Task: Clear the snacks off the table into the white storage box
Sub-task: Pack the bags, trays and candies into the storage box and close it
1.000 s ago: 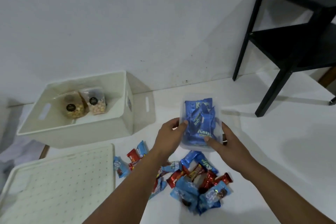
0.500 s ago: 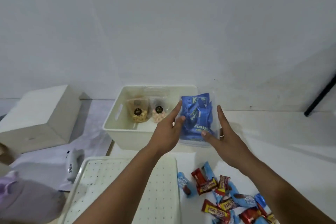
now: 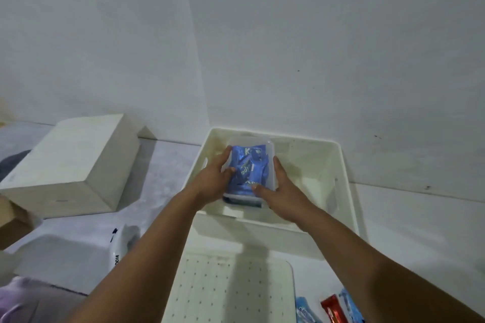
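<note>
A clear plastic container [image 3: 270, 149] packed with blue snack packets [image 3: 249, 170] is held inside the white storage box [image 3: 341, 191]. My left hand [image 3: 212, 181] grips its left side, thumb over the packets. My right hand [image 3: 282, 189] grips its right side, thumb on the front edge. The container hides the nut pouches at the box's bottom left. A few loose wrapped snacks, blue [image 3: 305, 312] and red [image 3: 332, 309], lie on the table at the lower right edge.
A white perforated lid [image 3: 231, 294] lies on the table in front of the box. Left of the box stands a closed white box [image 3: 70, 165]. A white bottle-like object [image 3: 122, 246] and a brown cardboard corner [image 3: 13, 220] lie at the lower left.
Both hands have carried the container of blue packets from above the table, over the rim and down into the white box. The view has swung left with them.
</note>
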